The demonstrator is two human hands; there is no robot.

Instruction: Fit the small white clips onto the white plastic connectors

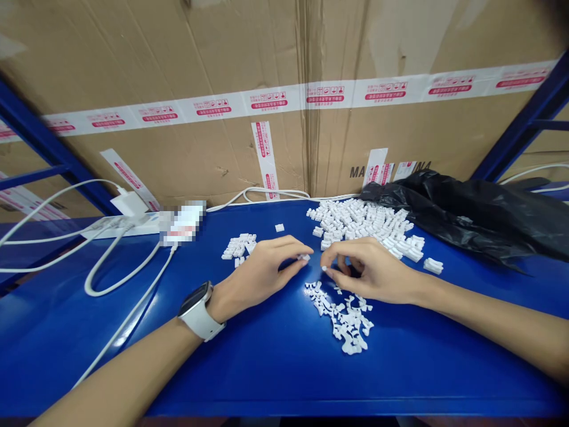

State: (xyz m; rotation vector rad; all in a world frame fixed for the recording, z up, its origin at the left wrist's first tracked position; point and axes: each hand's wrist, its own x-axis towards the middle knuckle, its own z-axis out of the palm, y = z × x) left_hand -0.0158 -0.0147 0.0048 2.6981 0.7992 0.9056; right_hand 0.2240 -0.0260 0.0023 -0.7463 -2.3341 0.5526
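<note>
My left hand (260, 274) pinches a small white plastic piece (304, 257) between its fingertips. A smartwatch (195, 303) with a white strap sits on that wrist. My right hand (368, 270) faces it, with another small white piece (324, 268) at its fingertips. Just below both hands lies a tangled heap of joined white plastic pieces (344, 317). A larger pile of white blocky pieces (364, 224) spreads behind them. A smaller group (237, 247) lies left of it, with one lone piece (279, 228) and a small cluster (432, 265) nearby.
A crumpled black plastic bag (466, 216) lies at the right of the blue shelf (284, 379). At the left are a power strip (120, 228), a white charger (128, 203) and white cables (118, 279). A taped cardboard box (284, 71) stands behind.
</note>
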